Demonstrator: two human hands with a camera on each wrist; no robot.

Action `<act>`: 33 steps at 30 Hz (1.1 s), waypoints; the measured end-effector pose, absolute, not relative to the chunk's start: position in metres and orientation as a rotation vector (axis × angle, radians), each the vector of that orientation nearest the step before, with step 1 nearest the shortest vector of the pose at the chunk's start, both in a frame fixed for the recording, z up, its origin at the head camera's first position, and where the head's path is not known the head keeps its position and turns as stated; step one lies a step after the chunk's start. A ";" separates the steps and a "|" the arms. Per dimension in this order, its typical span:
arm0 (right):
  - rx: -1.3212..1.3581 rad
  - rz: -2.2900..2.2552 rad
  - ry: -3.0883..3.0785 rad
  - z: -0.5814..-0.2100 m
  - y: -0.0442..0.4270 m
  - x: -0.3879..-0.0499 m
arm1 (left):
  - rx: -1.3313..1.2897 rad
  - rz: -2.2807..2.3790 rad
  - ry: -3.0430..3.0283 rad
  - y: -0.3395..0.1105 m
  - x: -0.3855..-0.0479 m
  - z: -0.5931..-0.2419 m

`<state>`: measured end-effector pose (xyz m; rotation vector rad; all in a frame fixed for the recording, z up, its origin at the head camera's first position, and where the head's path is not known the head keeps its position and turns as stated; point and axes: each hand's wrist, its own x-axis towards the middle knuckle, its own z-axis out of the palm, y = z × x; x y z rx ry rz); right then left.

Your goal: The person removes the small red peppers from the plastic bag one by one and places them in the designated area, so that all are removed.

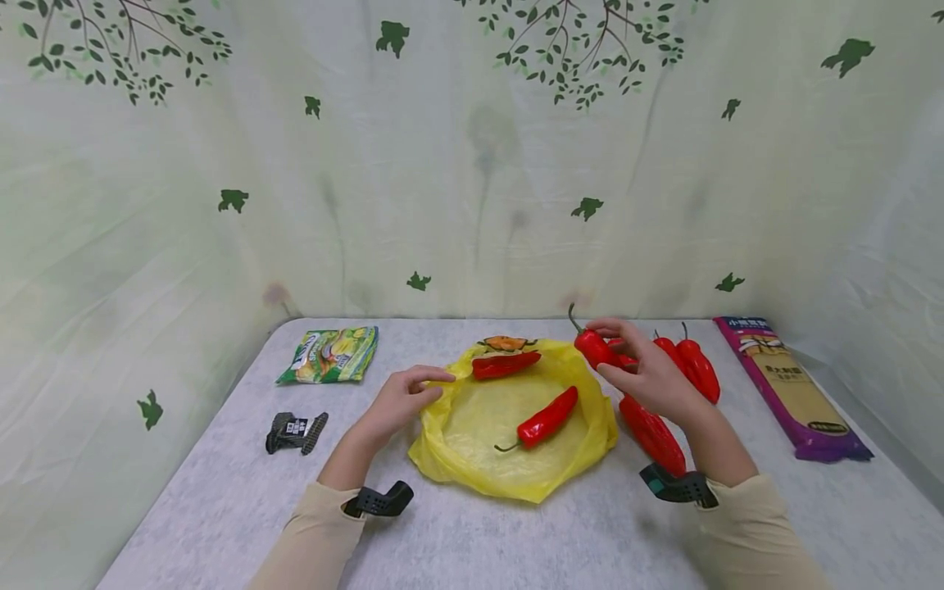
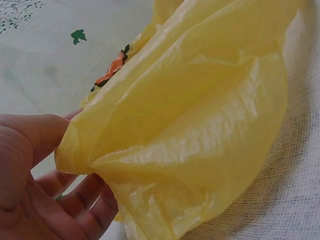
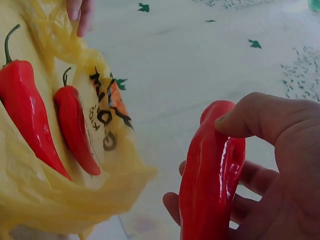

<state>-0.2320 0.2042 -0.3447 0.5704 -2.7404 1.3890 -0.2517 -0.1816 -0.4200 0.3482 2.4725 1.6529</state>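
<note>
Leftmost on the desk (image 1: 221,524), a small dark bundle (image 1: 288,433) with a white label is seen, and behind it a green and yellow packet (image 1: 332,355) is laid flat; whatever is held in either cannot be seen. Next, the rim of a yellow bag (image 1: 435,463) is pinched at its left side between the thumb and fingers of the left hand (image 1: 398,403). The bag's mouth is spread wide, and two red peppers are contained in it: one pepper (image 1: 506,365) near the far rim, beside the printed part, and another pepper (image 1: 547,418) nearer the right side. Just past the right rim, a third pepper (image 1: 593,347), stem upward, is grasped and raised by the right hand (image 1: 652,377). Below and beyond that hand, more red peppers (image 1: 652,434) are left outside the bag. Farthest right, a long purple packet (image 1: 792,389) is placed slantwise.
</note>
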 end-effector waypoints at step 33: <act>0.246 1.240 -2.941 -0.376 0.265 -0.259 | 0.358 1.641 2.490 -0.180 -0.250 -0.417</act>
